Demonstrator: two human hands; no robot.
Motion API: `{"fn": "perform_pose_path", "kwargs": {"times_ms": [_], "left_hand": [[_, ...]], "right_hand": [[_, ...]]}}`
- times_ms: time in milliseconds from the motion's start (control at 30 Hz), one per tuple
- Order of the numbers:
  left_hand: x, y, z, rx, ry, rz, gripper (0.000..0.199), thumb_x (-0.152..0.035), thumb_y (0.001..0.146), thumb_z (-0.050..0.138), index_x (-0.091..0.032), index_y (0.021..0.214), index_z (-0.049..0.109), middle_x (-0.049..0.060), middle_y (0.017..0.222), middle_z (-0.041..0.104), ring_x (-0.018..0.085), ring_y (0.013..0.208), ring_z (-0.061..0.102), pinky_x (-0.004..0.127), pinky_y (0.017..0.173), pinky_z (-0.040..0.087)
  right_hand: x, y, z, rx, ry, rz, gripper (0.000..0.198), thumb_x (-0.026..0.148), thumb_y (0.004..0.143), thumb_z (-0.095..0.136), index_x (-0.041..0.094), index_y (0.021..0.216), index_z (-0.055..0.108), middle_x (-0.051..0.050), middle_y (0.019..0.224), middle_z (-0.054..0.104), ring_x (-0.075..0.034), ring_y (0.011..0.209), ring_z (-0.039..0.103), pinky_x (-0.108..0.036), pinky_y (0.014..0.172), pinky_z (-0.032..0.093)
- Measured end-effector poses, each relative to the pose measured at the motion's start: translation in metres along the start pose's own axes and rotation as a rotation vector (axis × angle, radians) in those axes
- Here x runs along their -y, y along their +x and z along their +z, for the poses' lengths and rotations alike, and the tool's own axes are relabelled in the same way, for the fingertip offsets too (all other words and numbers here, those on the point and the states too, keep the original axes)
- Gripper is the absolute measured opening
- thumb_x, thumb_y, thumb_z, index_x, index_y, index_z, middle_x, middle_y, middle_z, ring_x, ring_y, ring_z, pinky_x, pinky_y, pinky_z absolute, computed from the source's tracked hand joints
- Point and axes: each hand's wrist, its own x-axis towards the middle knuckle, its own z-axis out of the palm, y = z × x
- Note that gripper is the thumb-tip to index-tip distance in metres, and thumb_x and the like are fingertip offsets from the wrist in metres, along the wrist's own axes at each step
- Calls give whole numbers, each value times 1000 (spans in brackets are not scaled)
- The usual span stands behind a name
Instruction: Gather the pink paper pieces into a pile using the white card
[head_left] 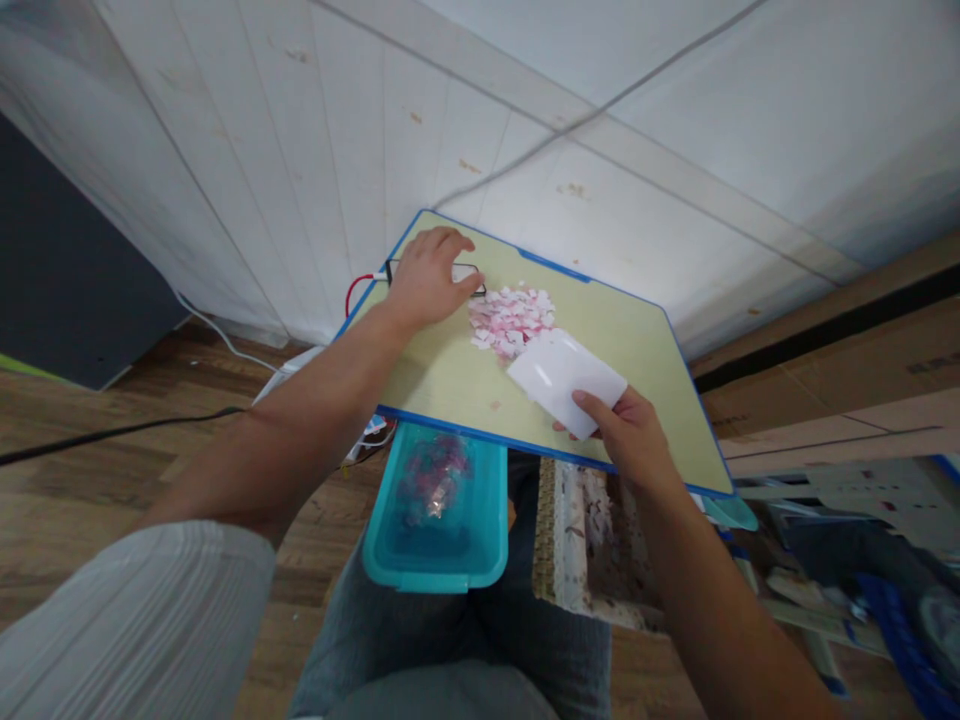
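Note:
My right hand (pixel 626 425) grips a glossy white packet or folded sheet (pixel 570 375), thumb on top and fingers underneath. Its far corner meets a pile of pink and white flakes (pixel 516 318) on a pale yellow board with a blue rim (pixel 637 345). Over the board's left part, my left hand (pixel 431 275) is arched with thumb and index finger apart. Beneath it lies a flat, dark-edged object (pixel 469 273), mostly covered by the hand; its kind is unclear. A red cable (pixel 352 290) with a white plug runs to that object.
A turquoise tub (pixel 439 540) with pinkish, shiny contents sits below the board's near edge. Right of it is a woven-sided box (pixel 570 545) with a stained lining. Cardboard boxes (pixel 840 370) stand at the right, and a white panelled wall (pixel 450 120) rises behind the board.

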Motion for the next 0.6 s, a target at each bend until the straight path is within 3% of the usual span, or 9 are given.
{"fn": "perform_pose_path", "kwargs": {"times_ms": [167,367,500,600], "left_hand": [[-4,0,-4,16,12,-19,47,-57,90,55,-23,122,62,12,133,61,33,129,51,53,114,35],[-5,1,-5,10,13,-17,47,-58,90,56,-23,121,62,13,133,61,33,129,51,52,114,36],[-2,0,-2,4,20,-16,44,-52,89,58,-23,122,63,12,132,61,33,128,51,52,115,35],[-3,-1,-1,9,21,-15,43,-48,88,59,-23,122,63,12,133,61,34,129,50,53,114,35]], "right_hand": [[2,31,4,-23,-166,-104,49,52,82,73,13,112,69,-6,78,75,-19,59,67,-27,49,49],[8,21,-1,124,-92,-37,47,52,79,76,15,109,69,-6,82,77,-21,60,70,-31,52,55],[5,25,1,32,-87,-95,49,51,81,74,16,114,68,-6,91,78,-20,63,70,-30,54,56],[-1,30,3,-20,-145,-123,49,52,83,72,15,114,67,-6,84,77,-20,62,69,-29,51,52]]}}
